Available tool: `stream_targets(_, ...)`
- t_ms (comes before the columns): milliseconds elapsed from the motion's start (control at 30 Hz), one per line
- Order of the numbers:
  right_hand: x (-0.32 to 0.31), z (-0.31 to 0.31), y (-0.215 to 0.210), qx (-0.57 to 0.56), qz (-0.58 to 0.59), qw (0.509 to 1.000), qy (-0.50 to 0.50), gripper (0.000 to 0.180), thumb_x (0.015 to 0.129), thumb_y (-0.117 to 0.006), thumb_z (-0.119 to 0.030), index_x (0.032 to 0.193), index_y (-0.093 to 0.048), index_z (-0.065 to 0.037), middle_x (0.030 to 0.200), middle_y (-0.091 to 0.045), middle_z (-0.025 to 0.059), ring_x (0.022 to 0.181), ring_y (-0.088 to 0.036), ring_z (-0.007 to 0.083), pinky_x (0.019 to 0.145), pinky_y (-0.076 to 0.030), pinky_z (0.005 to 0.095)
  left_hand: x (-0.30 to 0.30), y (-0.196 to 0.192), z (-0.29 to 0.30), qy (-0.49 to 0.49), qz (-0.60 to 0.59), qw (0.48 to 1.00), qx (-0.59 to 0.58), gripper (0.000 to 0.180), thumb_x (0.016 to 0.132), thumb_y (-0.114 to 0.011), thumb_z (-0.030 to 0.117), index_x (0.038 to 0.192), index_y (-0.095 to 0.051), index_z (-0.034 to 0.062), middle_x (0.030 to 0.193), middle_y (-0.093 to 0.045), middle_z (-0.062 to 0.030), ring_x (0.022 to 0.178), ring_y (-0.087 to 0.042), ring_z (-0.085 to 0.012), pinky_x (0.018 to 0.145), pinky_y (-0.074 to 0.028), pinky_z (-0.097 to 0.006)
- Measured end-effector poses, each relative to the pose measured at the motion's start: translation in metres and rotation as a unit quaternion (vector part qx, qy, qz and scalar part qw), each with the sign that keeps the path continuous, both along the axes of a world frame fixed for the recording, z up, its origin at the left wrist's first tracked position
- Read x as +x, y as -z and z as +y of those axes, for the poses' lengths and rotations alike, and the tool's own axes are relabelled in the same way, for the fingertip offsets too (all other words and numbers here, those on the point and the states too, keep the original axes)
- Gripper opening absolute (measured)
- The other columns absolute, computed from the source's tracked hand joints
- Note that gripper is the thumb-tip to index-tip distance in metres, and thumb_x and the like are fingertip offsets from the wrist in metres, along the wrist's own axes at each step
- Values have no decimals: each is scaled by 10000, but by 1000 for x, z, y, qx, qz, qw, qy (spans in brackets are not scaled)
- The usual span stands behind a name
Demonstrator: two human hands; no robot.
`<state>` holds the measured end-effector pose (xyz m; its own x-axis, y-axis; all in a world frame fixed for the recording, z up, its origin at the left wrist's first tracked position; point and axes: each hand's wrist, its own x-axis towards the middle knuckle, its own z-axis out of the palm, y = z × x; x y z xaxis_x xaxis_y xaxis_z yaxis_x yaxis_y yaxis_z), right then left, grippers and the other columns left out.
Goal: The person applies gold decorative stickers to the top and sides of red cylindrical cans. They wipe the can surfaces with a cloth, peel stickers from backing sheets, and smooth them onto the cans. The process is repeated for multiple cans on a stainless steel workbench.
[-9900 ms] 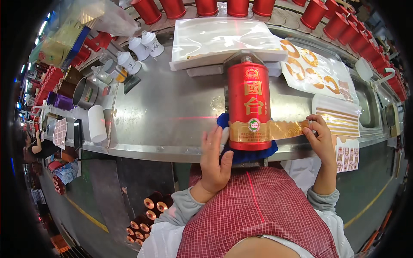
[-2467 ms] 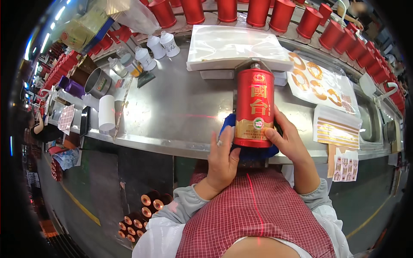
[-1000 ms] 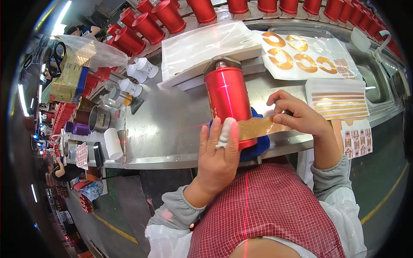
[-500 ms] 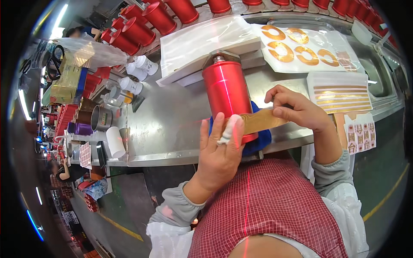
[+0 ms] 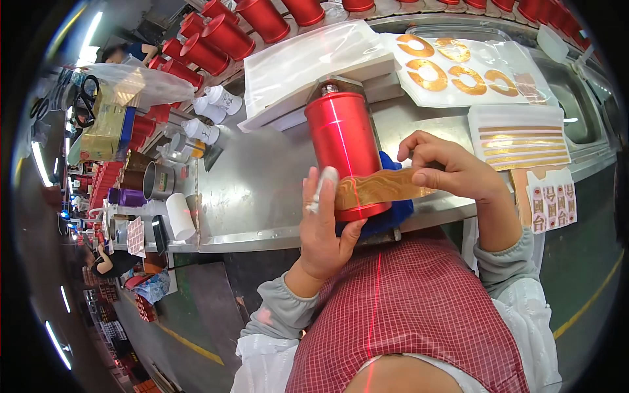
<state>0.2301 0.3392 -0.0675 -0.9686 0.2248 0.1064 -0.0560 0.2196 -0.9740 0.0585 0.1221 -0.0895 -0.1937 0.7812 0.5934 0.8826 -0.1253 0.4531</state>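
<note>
Red bottle (image 5: 337,134): in the head view, it lies on its side near the front edge of the steel bench (image 5: 259,183), neck pointing away from the person into a bracket (image 5: 354,86), base toward the red checked apron (image 5: 393,301).
Gold strip (image 5: 383,186): across the bottle near its base, its far end running out past the bottle's right side.
Left hand (image 5: 322,237): grip apart, fingers straight and thumb spread, at the bottle's left side by the strip's left end; how firmly it presses cannot be told. One finger wears a white wrap (image 5: 319,194).
Right hand (image 5: 457,171): grip clamped on the strip's right end, thumb against bent fingers.
Blue cloth (image 5: 396,213): beneath the bottle's base end, showing on the right.
White sheets (image 5: 308,71): a glossy stack just behind the bottle.
Ring sheet (image 5: 483,55): right of that stack, carrying gold open rings.
Striped sheet (image 5: 521,118): right of the right hand, with gold bands.
Sticker sheet (image 5: 552,200): below the striped sheet, printed with small motifs.
Left part of the bench: small white bottles (image 5: 200,131), a steel pot (image 5: 158,181) and a white roll (image 5: 180,216).
Far side: a row of more red containers (image 5: 262,19).
</note>
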Motion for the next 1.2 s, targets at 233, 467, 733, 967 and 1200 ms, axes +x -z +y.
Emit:
stream_targets(233, -1, 4, 6, 21, -18, 999, 16, 286, 919, -651, -288, 844, -590, -19, 1074, -537, 80, 942, -517, 151, 797, -437, 274, -4, 10, 0, 8, 17, 1000, -20, 649, 884, -661, 248, 1389, -418, -80, 1418, -390, -344, 1322, -387, -501, 1096, -281, -572)
stream_targets(467, -3, 1, 14, -27, -48, 998, 29, 236, 903, -661, -242, 796, -584, -46, 1086, -509, 69, 952, -480, 122, 797, -398, 253, 18, -25, -2, -13, 242, 961, -134, 583, 819, -648, 59, 1376, -485, -9, 1410, -468, -245, 1312, -426, -464, 1093, -295, -580)
stream_targets(733, -15, -7, 14, 5, -20, 1000, 13, 253, 914, -645, -265, 806, -591, -43, 1095, -519, 69, 989, -492, 144, 847, -400, 272, 12, 12, -4, -36, -99, 994, -8, 644, 908, -644, 221, 1404, -379, -92, 1364, -477, -304, 1275, -452, -484, 1061, -351, -567)
stream_targets(967, -17, -7, 24, 28, -3, 999, 25, 252, 912, -656, -260, 865, -607, -18, 1057, -545, 86, 934, -531, 176, 824, -443, 290, 11, -10, -3, -18, 209, 973, -97, 600, 912, -621, 235, 1409, -414, -30, 1369, -504, -235, 1329, -421, -421, 1128, -224, -567)
stream_targets(1200, -5, -15, 25, 33, -19, 990, 134, 245, 885, -678, -257, 952, -616, -29, 1123, -524, 89, 984, -507, 169, 852, -424, 294, 11, 5, -1, -29, -25, 999, -33, 604, 911, -639, 212, 1392, -414, -75, 1362, -487, -288, 1309, -442, -434, 1095, -323, -528)
